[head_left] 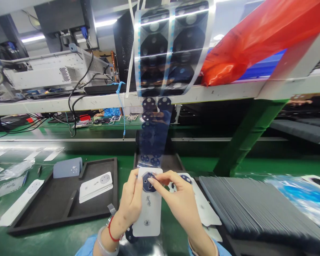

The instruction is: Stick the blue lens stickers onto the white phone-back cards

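Note:
A white card (148, 213) with rounded corners and printed marks lies upright in front of me. Near its top sits a dark round sticker (148, 182) with small holes. My left hand (130, 199) grips the card's left edge, thumb on its face beside the sticker. The thumb and forefinger of my right hand (177, 195) are pinched together at the sticker's right side; whether they hold its edge is hard to make out. Behind the card hangs a clear strip (153, 135) of dark round stickers, coming down from a large roll (173, 49).
A black tray (61, 221) at left holds white cards (96, 186) and a blue-grey panel (67, 168). More white cards (202, 206) lie right of my hands, beside a long row of grey plates (250, 202). A white shelf beam (101, 101) crosses above, with a red bag (237, 53) over it.

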`<state>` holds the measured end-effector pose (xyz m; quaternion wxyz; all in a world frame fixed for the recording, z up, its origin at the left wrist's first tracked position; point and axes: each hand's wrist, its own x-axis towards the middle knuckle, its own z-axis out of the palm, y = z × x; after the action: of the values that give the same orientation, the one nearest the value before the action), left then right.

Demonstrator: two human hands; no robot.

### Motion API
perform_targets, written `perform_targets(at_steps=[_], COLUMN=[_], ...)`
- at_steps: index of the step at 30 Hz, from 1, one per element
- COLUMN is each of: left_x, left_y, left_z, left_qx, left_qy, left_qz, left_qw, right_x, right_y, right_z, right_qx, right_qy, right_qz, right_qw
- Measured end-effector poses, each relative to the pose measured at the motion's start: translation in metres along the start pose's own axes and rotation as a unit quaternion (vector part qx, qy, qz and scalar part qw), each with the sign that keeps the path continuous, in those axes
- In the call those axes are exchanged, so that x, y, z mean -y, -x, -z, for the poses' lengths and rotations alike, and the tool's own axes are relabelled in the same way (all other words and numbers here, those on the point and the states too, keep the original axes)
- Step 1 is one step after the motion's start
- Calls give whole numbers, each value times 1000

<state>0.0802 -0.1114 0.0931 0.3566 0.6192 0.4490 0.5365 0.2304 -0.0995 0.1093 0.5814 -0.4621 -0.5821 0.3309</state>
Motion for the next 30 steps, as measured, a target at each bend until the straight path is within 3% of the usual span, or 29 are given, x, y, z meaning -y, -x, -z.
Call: perform_targets(at_steps=[6, 10, 12, 14, 17, 24, 30], left_x=[6, 7, 7, 6, 4, 6, 8], left_y=[4, 6, 5, 4, 2, -4, -5], left_z=[-9, -12, -13, -15, -17, -14, -10], left_qx=[-32, -61, -56, -39, -7, 15, 61], left_qy=[0, -14, -18, -14, 2, 126, 93], left_qz=[-48, -31, -18, -8, 28, 129, 81], left_qw=[998, 998, 998, 999, 1000, 984, 990], right_x=[-6, -9, -8, -8, -8, -16, -19], right_y=[11, 10, 5, 0, -5, -11, -13], right_z=[-12, -13, -10, -7, -5, -4, -12], right_qx=[-123, -178, -136, -29, 67, 102, 87], right_qy=[112, 102, 40, -48, -151, -222, -261], right_qz=[152, 163, 113, 20, -89, -134, -159], right_qw=[974, 965, 983, 998, 982, 960, 948])
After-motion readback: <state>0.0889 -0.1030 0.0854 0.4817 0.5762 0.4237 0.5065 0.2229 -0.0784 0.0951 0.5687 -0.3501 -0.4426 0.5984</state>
